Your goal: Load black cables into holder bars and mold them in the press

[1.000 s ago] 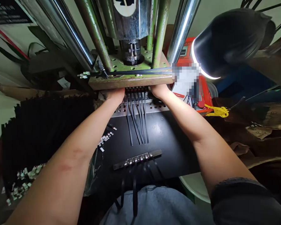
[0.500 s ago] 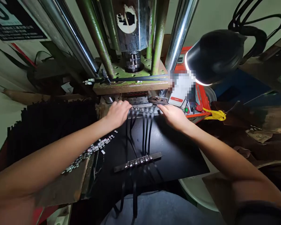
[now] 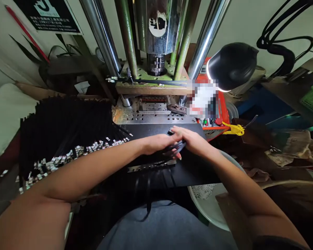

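Observation:
My left hand (image 3: 163,143) and my right hand (image 3: 191,139) meet over the black work surface (image 3: 195,173). Between them is a bundle of thin black cables (image 3: 181,146), with both hands closed on it. Fingers partly cover the bundle, so its ends are hard to make out. Just below my left hand lies a slotted metal bar (image 3: 139,168). Black cables (image 3: 148,187) run from that bar toward my lap.
A press (image 3: 159,38) stands ahead, its perforated lower plate (image 3: 151,118) behind the hands. At left is a heap of black cables (image 3: 67,125) with silvery ends. A lamp (image 3: 232,66), a red control box (image 3: 215,131) and a pale basin (image 3: 223,224) are at right.
Both hands have come back from the press plate and drawn together. The cables that stretched between the plate and the bar are now bunched in the hands.

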`<state>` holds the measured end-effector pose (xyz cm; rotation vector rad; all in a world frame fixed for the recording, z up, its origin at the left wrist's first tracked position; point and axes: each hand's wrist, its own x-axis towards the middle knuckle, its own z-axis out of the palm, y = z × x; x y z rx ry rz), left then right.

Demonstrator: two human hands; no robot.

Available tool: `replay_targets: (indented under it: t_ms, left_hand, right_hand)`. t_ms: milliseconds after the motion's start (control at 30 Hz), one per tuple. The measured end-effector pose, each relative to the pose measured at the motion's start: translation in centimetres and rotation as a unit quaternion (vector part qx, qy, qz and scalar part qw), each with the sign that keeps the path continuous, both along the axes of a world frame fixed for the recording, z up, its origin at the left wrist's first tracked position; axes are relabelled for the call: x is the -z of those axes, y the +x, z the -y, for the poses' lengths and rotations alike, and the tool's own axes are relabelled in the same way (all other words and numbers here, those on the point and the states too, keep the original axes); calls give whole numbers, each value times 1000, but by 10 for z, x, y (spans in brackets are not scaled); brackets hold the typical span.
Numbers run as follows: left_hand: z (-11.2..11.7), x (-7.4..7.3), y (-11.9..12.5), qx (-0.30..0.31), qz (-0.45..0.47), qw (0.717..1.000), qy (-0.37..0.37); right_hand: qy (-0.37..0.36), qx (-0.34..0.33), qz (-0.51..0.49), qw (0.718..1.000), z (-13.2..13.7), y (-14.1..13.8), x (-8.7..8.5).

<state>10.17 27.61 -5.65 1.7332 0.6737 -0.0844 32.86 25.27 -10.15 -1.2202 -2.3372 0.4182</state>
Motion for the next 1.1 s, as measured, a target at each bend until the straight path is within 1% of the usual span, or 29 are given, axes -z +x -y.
replay_targets:
  t_ms: [33,67,100,133,167,200,233,267,300,333,367,433,500,533,600,700,733,767,800,867,900,933,967,1000,1033,1100]
  left_hand:
    - [3,-3,-2,16,14,999,-29]
    - [3,-6,-5,17,14,1000,-18]
    - [0,-9,-9,3,-1,999,40]
    - [-5,-13,-15,-20,-36,989,141]
    - [-12,-16,-23,-46,-78,961,262]
    - [-20,-19,-32,-67,-124,915,379]
    - [-26,-22,-42,-78,-165,862,473]
    - [-31,-24,-53,-74,-200,819,532]
    - [-33,-25,-65,-56,-226,797,557]
    - [-32,-25,-77,-29,-244,798,550]
    - [-27,-25,-89,4,-255,815,521]
    - [-10,-25,-108,66,-264,860,432]
    - [13,-27,-122,94,-264,890,359]
    - [23,-28,-127,97,-261,901,332]
    - [40,-31,-132,87,-253,918,291]
    - [52,-32,-134,64,-248,928,272]
    - [54,-30,-133,59,-250,926,276]
    - [55,-28,-131,59,-257,922,283]
    - [56,-25,-128,64,-269,916,291]
    - [57,-17,-121,86,-297,897,317]
    - [57,-13,-117,103,-307,885,333]
    - [57,-10,-114,120,-313,874,351]
    - [57,-8,-112,136,-315,865,367]
    - [55,-7,-110,149,-313,858,380]
    - [53,-7,-110,158,-313,852,389]
    - [42,-12,-109,153,-318,842,407]
  right_hand:
    - [4,9,5,1000,-6,-7,0]
    - [8,36,7,999,-14,-11,1]
    - [11,73,9,997,-21,-12,0]
    - [14,106,12,994,-28,-9,0]
    - [18,122,19,992,-34,-3,-1]
    - [19,116,31,993,-38,4,-3]
    - [21,96,47,994,-42,12,-4]
    - [27,73,62,995,-44,21,-6]
    - [43,65,74,994,-46,29,-8]
    - [69,79,84,991,-48,36,-11]
    - [100,116,98,983,-51,42,-15]
    - [158,213,138,954,-58,52,-22]
    - [176,275,186,927,-67,60,-27]
    - [169,288,204,920,-72,63,-29]
    - [148,291,220,919,-77,67,-30]
    - [140,276,209,928,-68,66,-31]
    - [146,261,195,934,-59,61,-31]
    - [151,232,176,945,-48,55,-32]
    - [147,186,156,959,-35,46,-31]
    - [107,48,126,985,-4,21,-25]
    - [81,-23,121,989,11,7,-20]
    - [59,-83,121,987,26,-7,-13]
    - [44,-126,124,983,38,-19,-5]
    - [43,-151,125,980,47,-29,2]
    - [52,-164,123,977,52,-35,8]
    - [74,-155,112,979,47,-37,11]
